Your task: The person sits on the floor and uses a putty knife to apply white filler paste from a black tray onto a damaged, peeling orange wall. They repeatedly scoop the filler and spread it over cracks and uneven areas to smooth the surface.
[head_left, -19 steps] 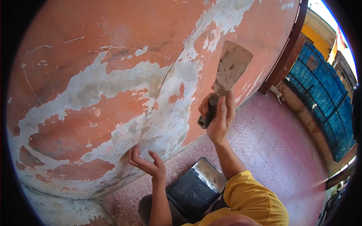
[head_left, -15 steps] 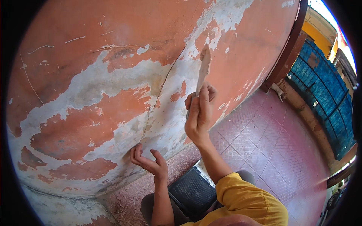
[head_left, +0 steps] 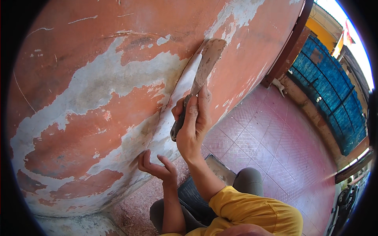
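My right hand (head_left: 193, 122) grips the dark handle of a putty knife, whose mud-smeared blade (head_left: 208, 59) lies at the wall along a crack (head_left: 175, 88). The wall (head_left: 78, 145) is peeling orange paint with pale grey patches. My left hand (head_left: 155, 167) is lower and to the left, fingers apart and bent, fingertips resting at the wall near the crack's lower part, holding nothing. Below my hands a dark tray (head_left: 189, 190) with greyish paste in it sits between my knees, partly hidden by my arms.
A pink tiled floor (head_left: 260, 133) stretches to the right, with flaky debris (head_left: 126, 208) along the wall's foot. A brown post (head_left: 285, 51), a small whitish animal-like shape (head_left: 277, 84), a blue barred gate (head_left: 327, 90) and dark clutter (head_left: 346, 200) are at the right.
The putty knife has moved left onto the wall along the crack, its blade turning from face-on to angled. My left hand has stayed near the same spot. The view has shifted slightly.
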`<act>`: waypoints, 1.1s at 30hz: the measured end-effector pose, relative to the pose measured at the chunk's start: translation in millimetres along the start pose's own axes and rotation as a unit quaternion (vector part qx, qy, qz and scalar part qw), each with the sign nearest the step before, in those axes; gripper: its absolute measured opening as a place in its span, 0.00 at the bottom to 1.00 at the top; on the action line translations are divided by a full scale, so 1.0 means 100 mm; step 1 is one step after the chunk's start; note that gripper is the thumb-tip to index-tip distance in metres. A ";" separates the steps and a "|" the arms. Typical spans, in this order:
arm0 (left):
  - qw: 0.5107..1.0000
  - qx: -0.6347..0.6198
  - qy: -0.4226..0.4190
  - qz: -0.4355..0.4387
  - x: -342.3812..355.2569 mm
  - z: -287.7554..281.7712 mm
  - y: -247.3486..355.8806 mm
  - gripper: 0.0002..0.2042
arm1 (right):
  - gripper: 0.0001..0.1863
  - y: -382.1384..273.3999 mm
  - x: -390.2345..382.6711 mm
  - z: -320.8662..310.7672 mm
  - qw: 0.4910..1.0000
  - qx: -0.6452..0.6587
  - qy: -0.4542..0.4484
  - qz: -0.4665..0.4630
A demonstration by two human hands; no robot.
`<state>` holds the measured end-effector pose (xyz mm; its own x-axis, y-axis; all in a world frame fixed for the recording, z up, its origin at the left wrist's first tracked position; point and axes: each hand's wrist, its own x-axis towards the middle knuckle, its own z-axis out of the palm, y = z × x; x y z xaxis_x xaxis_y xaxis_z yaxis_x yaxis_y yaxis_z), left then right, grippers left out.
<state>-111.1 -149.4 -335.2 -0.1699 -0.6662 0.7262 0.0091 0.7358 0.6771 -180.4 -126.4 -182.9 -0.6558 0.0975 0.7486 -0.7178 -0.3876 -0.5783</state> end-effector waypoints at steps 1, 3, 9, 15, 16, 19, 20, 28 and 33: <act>1.000 -0.006 0.004 0.003 -0.01 0.00 -0.02 0.17 | 0.24 -0.01 -0.01 0.02 1.000 0.004 0.002 0.002; 1.000 -0.019 0.008 0.011 0.00 -0.01 -0.04 0.16 | 0.25 -0.03 -0.02 0.07 1.000 0.013 0.005 0.005; 0.999 -0.035 0.005 0.005 0.04 -0.08 -0.03 0.14 | 0.27 -0.07 0.01 0.18 1.000 0.007 0.013 0.019; 1.000 -0.015 0.012 0.012 0.07 -0.05 -0.04 0.14 | 0.28 -0.18 0.06 0.31 0.998 -0.050 0.015 0.028; 1.000 -0.009 0.012 0.013 0.06 -0.05 -0.05 0.14 | 0.28 -0.20 0.06 0.33 0.998 -0.061 0.015 0.029; 1.000 -0.004 0.015 0.019 0.06 -0.05 -0.09 0.14 | 0.29 -0.25 0.09 0.34 0.995 -0.097 0.001 0.024; 1.000 -0.011 0.018 0.018 0.05 -0.03 -0.07 0.15 | 0.30 -0.26 0.09 0.32 0.994 -0.102 -0.003 0.026; 1.000 -0.012 0.019 0.016 0.04 0.01 -0.06 0.15 | 0.31 -0.38 0.07 0.47 0.996 -0.041 0.026 0.070; 0.999 -0.023 0.028 -0.002 0.04 -0.04 -0.06 0.15 | 0.29 -0.45 -0.30 0.27 0.996 -0.076 0.033 0.040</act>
<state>-108.2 -157.1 -335.7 -0.1146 -0.6764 0.7275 0.0541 0.7270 0.6845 -122.1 -136.9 -170.6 -0.7225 0.1349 0.6781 -0.6867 -0.2535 -0.6813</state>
